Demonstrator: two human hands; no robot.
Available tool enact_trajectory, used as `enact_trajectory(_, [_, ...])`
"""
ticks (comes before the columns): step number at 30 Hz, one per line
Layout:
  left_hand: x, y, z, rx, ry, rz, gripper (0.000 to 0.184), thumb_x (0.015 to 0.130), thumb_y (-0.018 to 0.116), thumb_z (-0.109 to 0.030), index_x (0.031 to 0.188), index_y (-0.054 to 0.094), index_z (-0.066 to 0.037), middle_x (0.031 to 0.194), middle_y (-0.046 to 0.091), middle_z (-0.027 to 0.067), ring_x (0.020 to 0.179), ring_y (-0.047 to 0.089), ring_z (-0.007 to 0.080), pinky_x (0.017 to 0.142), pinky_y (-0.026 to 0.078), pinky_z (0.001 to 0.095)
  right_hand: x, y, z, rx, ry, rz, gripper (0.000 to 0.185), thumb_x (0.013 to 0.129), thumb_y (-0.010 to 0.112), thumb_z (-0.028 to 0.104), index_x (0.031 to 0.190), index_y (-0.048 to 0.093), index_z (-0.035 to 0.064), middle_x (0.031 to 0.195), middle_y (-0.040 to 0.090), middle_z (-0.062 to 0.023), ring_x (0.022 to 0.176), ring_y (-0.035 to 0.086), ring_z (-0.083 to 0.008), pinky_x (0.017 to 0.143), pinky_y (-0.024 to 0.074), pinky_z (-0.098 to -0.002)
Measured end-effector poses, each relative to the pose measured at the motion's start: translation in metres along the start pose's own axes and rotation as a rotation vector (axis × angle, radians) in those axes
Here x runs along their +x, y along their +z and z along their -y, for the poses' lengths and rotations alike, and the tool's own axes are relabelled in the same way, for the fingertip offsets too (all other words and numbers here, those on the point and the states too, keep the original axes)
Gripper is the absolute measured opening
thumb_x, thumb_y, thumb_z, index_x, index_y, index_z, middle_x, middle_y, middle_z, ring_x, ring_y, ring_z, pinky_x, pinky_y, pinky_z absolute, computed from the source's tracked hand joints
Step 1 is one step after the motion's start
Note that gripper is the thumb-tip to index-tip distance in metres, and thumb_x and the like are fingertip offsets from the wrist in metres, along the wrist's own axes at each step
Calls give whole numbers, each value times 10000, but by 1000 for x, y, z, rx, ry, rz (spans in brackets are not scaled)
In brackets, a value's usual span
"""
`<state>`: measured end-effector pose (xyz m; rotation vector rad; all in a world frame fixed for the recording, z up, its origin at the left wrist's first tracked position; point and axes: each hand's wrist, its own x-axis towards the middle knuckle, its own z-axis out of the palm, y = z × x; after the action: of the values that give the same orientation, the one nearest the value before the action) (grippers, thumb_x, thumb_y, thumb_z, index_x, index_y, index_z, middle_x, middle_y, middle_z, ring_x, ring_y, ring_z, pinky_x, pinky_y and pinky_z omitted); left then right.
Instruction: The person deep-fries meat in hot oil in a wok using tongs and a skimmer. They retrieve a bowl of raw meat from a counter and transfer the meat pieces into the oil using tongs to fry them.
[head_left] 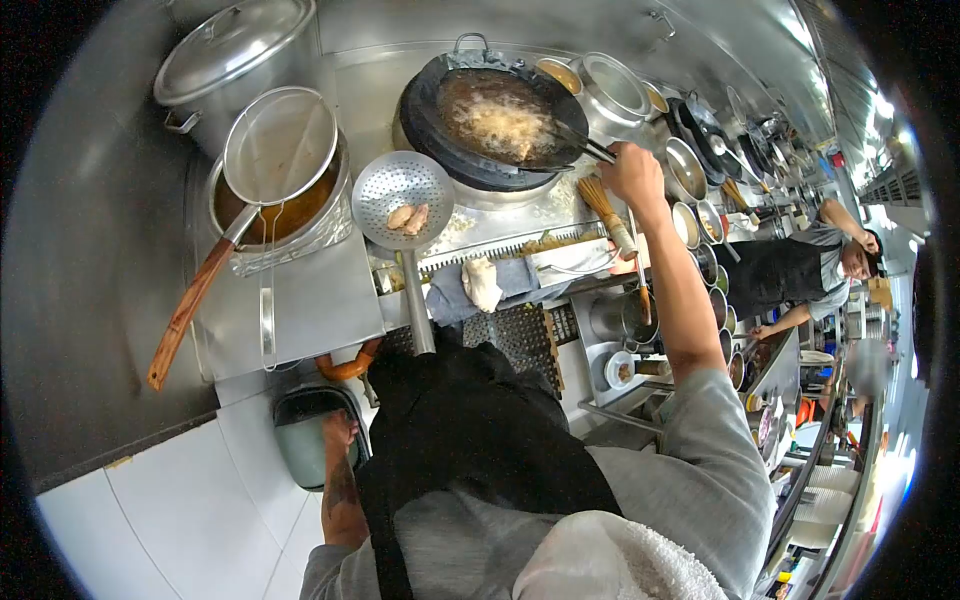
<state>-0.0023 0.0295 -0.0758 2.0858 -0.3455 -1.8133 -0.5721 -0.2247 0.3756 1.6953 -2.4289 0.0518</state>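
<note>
My right hand [635, 178] grips tongs [590, 146] whose tips reach into a black wok [425, 120]. Pale food [505, 125] bubbles in dark oil there. A perforated skimmer [385, 185], its handle toward my apron, carries a few browned pieces of meat [407, 218]. Down at my side, my left hand [340, 430] is curled closed beside a bin [295, 455], and no object shows in it. A bamboo brush [605, 215] lies close under my right forearm.
On the left, a fine-mesh strainer [280, 145] rests over a pot of brown liquid [320, 205], with a lidded stockpot [235, 45] behind. Cloths [480, 283] lie on the stove's front edge. Several bowls and pans line the right, where another person [780, 275] stands.
</note>
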Motion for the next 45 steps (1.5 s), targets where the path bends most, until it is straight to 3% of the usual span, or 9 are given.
enact_trajectory(7, [3, -10, 51, 37, -54, -40, 235, 972, 457, -273, 1007, 607, -96, 687, 645, 48, 465, 519, 105, 368, 323, 250, -44, 51, 114, -93, -518, 208, 279, 793, 707, 297, 1058, 706, 208, 837, 695, -139, 792, 683, -312, 707, 546, -423])
enact_trajectory(14, [-9, -23, 69, -83, 23, -28, 275, 987, 442, -336, 1111, 590, -140, 850, 665, 59, 584, 593, 133, 378, 363, 255, -34, 127, 187, -143, -856, 114, 122, 769, 597, 124, 774, 715, 93, 793, 696, -151, 760, 703, -289, 642, 557, -391])
enact_trajectory(25, [-42, -12, 154, -409, -247, -93, 243, 942, 468, -350, 989, 472, -112, 733, 653, 129, 441, 528, 134, 345, 293, 239, -19, 119, 239, -287, -977, 296, 124, 778, 606, 117, 819, 716, 74, 855, 703, -154, 805, 703, -299, 672, 568, -387])
enact_trajectory(27, [-35, -10, 174, -379, -186, -126, 238, 949, 459, -334, 1018, 484, -108, 741, 656, 121, 451, 537, 141, 341, 286, 235, -12, 127, 254, -311, -975, 353, 155, 824, 582, 144, 846, 728, 94, 880, 712, -143, 836, 707, -290, 696, 570, -385])
enact_trajectory(28, [-14, -15, 204, -157, 383, -33, 237, 951, 456, -327, 1034, 490, -107, 740, 655, 119, 455, 538, 140, 341, 287, 235, -6, 125, 261, -310, -1010, 356, 149, 814, 591, 128, 860, 725, 80, 901, 709, -153, 848, 705, -294, 709, 570, -389])
enact_trajectory(30, [-12, -10, 178, -443, -221, -55, 239, 951, 449, -309, 1070, 503, -108, 747, 655, 110, 476, 542, 132, 356, 296, 238, 17, 120, 263, -306, -1062, 381, 160, 782, 628, 118, 892, 711, 35, 941, 699, -184, 874, 696, -316, 740, 568, -405])
enact_trajectory(37, [21, -14, 141, -481, -109, 104, 287, 950, 409, -263, 1127, 550, -87, 747, 661, 92, 467, 525, 121, 352, 310, 250, 13, 104, 199, -125, -803, 386, 174, 737, 628, 110, 855, 691, 0, 903, 679, -242, 858, 685, -365, 755, 562, -433])
enact_trajectory(40, [56, -19, 157, 344, 927, -29, 271, 950, 402, -279, 1080, 581, -122, 718, 659, 79, 438, 504, 120, 339, 313, 255, 0, 109, 189, -108, -757, 321, 164, 741, 616, 105, 847, 690, 4, 889, 677, -242, 850, 686, -364, 751, 561, -436])
enact_trajectory(45, [71, -22, 142, -111, 178, 83, 219, 958, 397, -192, 1080, 575, -155, 786, 673, 82, 517, 580, 140, 328, 331, 268, -11, 107, 182, -90, -693, 317, 168, 750, 662, 176, 850, 702, 48, 814, 681, -199, 798, 682, -365, 730, 557, -434])
